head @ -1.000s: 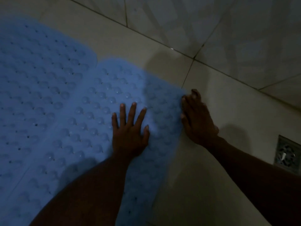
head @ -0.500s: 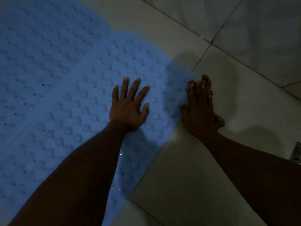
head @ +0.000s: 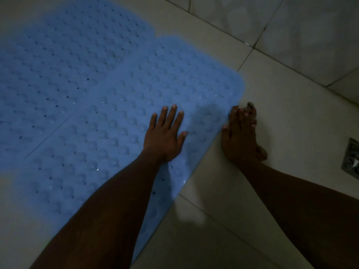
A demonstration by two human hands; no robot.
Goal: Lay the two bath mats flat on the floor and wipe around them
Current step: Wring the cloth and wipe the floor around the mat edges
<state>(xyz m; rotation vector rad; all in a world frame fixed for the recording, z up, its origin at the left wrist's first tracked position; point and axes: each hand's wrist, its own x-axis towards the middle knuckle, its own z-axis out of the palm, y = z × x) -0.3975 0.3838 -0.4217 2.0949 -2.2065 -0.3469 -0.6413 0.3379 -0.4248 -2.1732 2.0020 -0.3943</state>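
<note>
Dim tiles (head: 287, 117) bear the far bath mat (head: 68, 55) and near bath mat (head: 116, 136), flat. Left hand (head: 165, 136) splays on the near one; right hand (head: 240, 136), fingers straight, presses a dark rag (head: 250, 105) at its edge. Wiping, seemingly; next trace the border.

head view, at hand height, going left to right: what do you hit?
In order: left bath mat → right bath mat → left hand, flat on that mat → right hand, on the tiled floor at the mat's edge → floor drain.
</note>
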